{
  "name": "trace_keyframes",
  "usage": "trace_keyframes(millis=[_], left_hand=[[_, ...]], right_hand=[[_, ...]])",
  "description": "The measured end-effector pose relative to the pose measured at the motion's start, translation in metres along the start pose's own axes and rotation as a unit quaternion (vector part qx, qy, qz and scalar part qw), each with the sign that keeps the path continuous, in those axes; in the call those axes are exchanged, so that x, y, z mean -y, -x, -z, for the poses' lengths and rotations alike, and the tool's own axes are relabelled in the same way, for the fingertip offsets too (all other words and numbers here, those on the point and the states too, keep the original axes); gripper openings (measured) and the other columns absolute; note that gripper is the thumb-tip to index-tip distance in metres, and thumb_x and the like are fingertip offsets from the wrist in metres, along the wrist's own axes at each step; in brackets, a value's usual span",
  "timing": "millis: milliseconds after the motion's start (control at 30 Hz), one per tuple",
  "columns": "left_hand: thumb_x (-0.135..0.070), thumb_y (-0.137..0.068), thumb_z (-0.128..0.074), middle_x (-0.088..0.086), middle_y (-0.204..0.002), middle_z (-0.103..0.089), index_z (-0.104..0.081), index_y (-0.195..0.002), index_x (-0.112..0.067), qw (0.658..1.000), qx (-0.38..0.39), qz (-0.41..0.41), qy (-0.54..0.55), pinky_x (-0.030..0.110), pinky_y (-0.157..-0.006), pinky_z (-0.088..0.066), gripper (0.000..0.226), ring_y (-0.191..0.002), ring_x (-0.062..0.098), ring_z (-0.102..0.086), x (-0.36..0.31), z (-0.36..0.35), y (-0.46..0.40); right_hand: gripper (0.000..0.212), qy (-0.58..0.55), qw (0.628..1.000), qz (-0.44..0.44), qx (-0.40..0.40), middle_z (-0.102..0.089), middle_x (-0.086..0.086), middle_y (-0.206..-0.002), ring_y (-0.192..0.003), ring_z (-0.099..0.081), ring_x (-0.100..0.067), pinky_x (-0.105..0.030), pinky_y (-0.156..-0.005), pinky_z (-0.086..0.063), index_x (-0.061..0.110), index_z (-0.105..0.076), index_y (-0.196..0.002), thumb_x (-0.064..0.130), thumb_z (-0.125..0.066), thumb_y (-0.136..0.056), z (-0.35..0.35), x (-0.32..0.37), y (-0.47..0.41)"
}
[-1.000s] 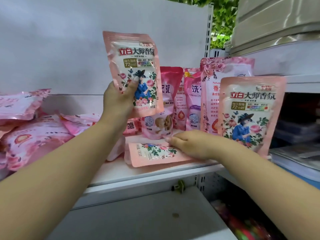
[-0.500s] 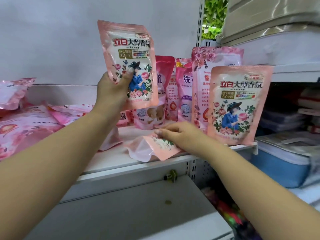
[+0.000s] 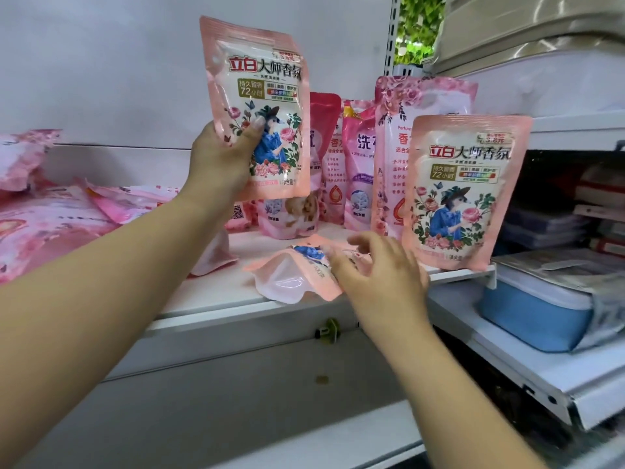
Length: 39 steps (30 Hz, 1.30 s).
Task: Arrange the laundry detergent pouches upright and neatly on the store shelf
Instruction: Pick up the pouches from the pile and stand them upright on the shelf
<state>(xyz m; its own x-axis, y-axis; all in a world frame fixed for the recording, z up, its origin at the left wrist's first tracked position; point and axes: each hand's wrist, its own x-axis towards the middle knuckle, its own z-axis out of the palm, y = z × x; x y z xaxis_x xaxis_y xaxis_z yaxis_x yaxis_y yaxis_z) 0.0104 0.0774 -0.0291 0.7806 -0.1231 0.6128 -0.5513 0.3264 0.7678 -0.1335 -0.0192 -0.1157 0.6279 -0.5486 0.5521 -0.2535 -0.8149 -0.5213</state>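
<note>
The glossy pink floral pouch (image 3: 260, 106) raised in the left hand (image 3: 220, 164) reads "立白大师香氛" in red and dark letters, with an olive badge "持久留香 72小时" below. The matching pink pouch standing at the shelf's right end (image 3: 465, 194) carries the same brand line and badge, plus a small tag "3.8元" in its upper corner. Behind, a magenta pouch (image 3: 360, 170) shows a large white "洗", and the tall rose-printed pouch (image 3: 402, 130) shows "Perfum" and a red "香"; smaller print is unreadable.

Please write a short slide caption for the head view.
Left hand holds a pouch aloft; right hand reaches a fallen pouch.
</note>
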Motion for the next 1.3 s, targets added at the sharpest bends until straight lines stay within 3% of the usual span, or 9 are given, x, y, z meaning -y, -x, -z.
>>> trace_keyframes(millis=[233,433,500,600,633,767,1000,1167,1300], left_hand=[[-0.026,-0.092,-0.057,-0.014,-0.078,-0.064,-0.053,-0.083,-0.027,1.0,0.004,0.0,0.016,0.017,-0.05,-0.051,0.01,-0.058,-0.006,-0.064,-0.003,0.001,0.002],[-0.03,-0.091,-0.057,-0.01,-0.088,-0.067,-0.053,-0.092,-0.026,1.0,0.01,0.013,0.005,0.021,-0.054,-0.054,0.006,-0.072,0.001,-0.067,0.0,0.001,-0.001],[-0.032,-0.091,-0.056,-0.008,-0.093,-0.068,-0.053,-0.095,-0.025,1.0,0.012,0.016,-0.004,0.022,-0.053,-0.053,0.009,-0.077,0.006,-0.069,0.0,0.0,0.0],[-0.032,-0.092,-0.056,-0.009,-0.09,-0.067,-0.051,-0.092,-0.026,1.0,0.015,0.016,-0.008,0.022,-0.052,-0.053,0.007,-0.074,0.007,-0.069,0.001,0.0,0.002],[-0.031,-0.092,-0.056,-0.01,-0.088,-0.066,-0.051,-0.092,-0.026,1.0,0.016,0.015,-0.01,0.02,-0.048,-0.052,0.007,-0.069,0.006,-0.067,0.0,0.0,0.003],[-0.03,-0.092,-0.056,-0.007,-0.091,-0.069,-0.055,-0.094,-0.024,1.0,0.018,0.014,-0.006,0.024,-0.052,-0.055,0.007,-0.077,0.009,-0.07,0.0,0.0,0.002],[-0.03,-0.091,-0.057,-0.002,-0.097,-0.07,-0.057,-0.101,-0.02,0.998,0.003,0.022,0.051,0.034,-0.065,-0.058,0.015,-0.085,0.016,-0.07,-0.004,0.004,-0.006],[-0.037,-0.089,-0.058,-0.001,-0.104,-0.069,-0.056,-0.11,-0.02,0.996,-0.041,0.005,0.073,0.028,-0.056,-0.051,0.026,-0.082,0.017,-0.068,-0.011,0.013,-0.014],[-0.036,-0.091,-0.056,-0.005,-0.101,-0.069,-0.056,-0.116,-0.02,0.993,-0.059,0.02,0.1,0.027,-0.05,-0.052,0.029,-0.081,0.012,-0.069,-0.013,0.015,-0.015]], right_hand=[[0.055,-0.001,0.998,-0.045,0.041,-0.018,0.011,-0.15,-0.139,0.001,-0.006,-0.046,-0.109,0.017,0.047,-0.048,-0.127,0.073,-0.03,-0.081,-0.009,-0.012,0.016],[0.095,-0.156,0.973,-0.108,-0.131,-0.022,0.004,-0.145,-0.134,-0.015,-0.011,-0.038,-0.111,-0.01,0.033,-0.038,-0.134,0.084,-0.036,-0.055,-0.027,-0.006,0.053],[0.099,-0.34,0.91,-0.218,-0.097,-0.033,0.002,-0.136,-0.126,-0.035,-0.017,-0.034,-0.1,-0.031,0.028,-0.032,-0.133,0.075,-0.062,-0.052,-0.03,0.004,0.059],[0.076,-0.638,0.692,-0.337,0.038,-0.064,-0.001,-0.095,-0.077,-0.062,-0.015,-0.031,-0.063,-0.048,0.02,-0.045,-0.119,0.049,-0.068,-0.053,-0.03,0.014,0.06],[0.06,-0.669,0.659,-0.337,0.063,-0.068,0.0,-0.08,-0.06,-0.061,-0.012,-0.028,-0.053,-0.048,0.016,-0.054,-0.11,0.045,-0.068,-0.06,-0.03,0.014,0.061],[0.013,-0.69,0.674,-0.256,0.062,-0.073,0.0,-0.072,-0.06,-0.067,-0.008,-0.025,-0.056,-0.054,0.012,-0.066,-0.086,0.021,-0.06,-0.077,-0.015,0.011,0.06],[0.019,-0.684,0.714,-0.127,0.08,-0.074,-0.001,-0.078,-0.069,-0.07,-0.011,-0.024,-0.06,-0.058,0.013,-0.062,-0.088,0.001,-0.058,-0.073,0.03,0.011,0.016],[0.054,-0.608,0.771,-0.095,0.163,-0.061,-0.016,-0.117,-0.106,-0.06,-0.037,-0.054,-0.073,-0.055,0.016,-0.048,-0.122,-0.018,-0.049,-0.079,0.039,0.009,-0.043],[0.04,-0.562,0.811,-0.076,0.142,-0.067,-0.007,-0.098,-0.101,-0.063,-0.029,-0.052,-0.087,-0.051,0.01,-0.051,-0.117,-0.007,-0.057,-0.08,0.033,0.013,-0.081]])
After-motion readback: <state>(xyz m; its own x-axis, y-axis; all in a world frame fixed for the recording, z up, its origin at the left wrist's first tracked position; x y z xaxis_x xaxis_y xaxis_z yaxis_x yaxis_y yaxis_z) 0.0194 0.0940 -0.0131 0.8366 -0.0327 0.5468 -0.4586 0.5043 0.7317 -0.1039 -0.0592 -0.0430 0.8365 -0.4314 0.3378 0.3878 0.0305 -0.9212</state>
